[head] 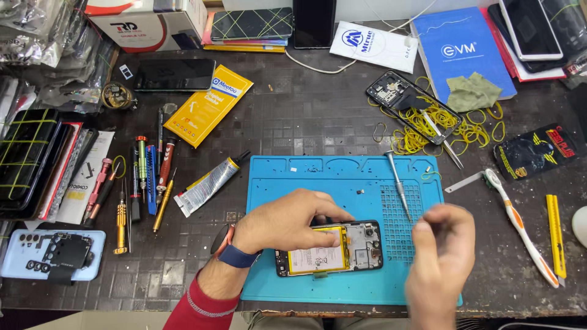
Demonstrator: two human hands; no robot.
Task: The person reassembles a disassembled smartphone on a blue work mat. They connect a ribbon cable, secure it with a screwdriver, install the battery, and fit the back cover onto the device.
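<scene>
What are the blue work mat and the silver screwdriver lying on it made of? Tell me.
The blue work mat looks like matte silicone or rubber: soft moulded trays and grid, no glare. The silver screwdriver looks like bare metal, with a bright sheen along its slim shaft. The left hand steadies the opened phone.

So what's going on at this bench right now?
A person has an opened phone, back cover off and yellow battery showing, lying on a blue work mat. The left hand rests on the phone's upper edge. The right hand is raised just beside it, blurred, so whether it holds anything is unclear. A screwdriver lies on the mat.
</scene>
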